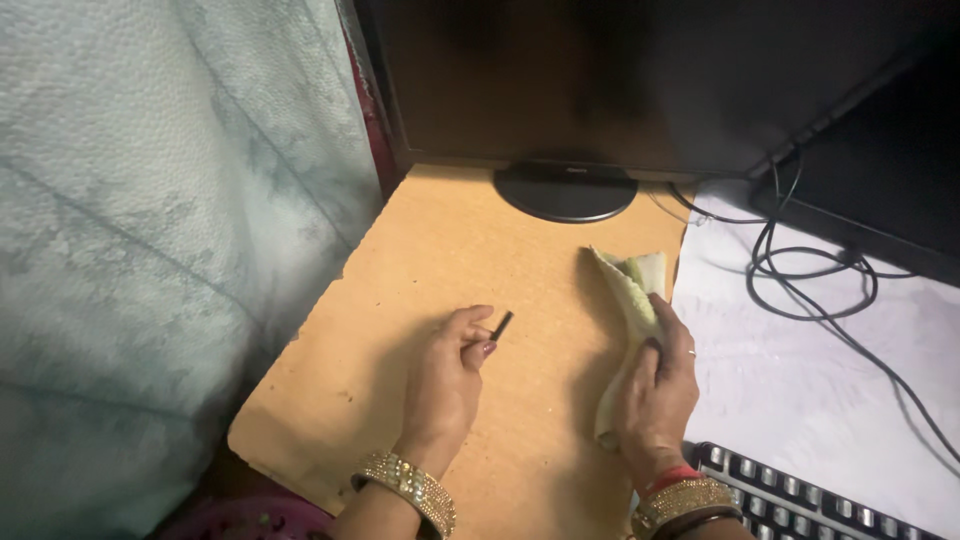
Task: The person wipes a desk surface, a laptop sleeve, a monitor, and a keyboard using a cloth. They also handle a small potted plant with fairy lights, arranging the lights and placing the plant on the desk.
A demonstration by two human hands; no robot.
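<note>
The left hand (445,380) pinches a small dark flat stick (501,324) in its grip; the right hand (658,395) clenches a pale green folded cloth (630,290) on the brown particleboard worktop (420,270).

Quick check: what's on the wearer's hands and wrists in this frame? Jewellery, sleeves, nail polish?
Both forearms are bare, no sleeves in view. The left hand has a wide gold studded bangle at the wrist and dark red polish on the thumbnail. The right hand wears a thin ring on one finger, plus a red bangle stacked above a wide gold bangle.
</note>
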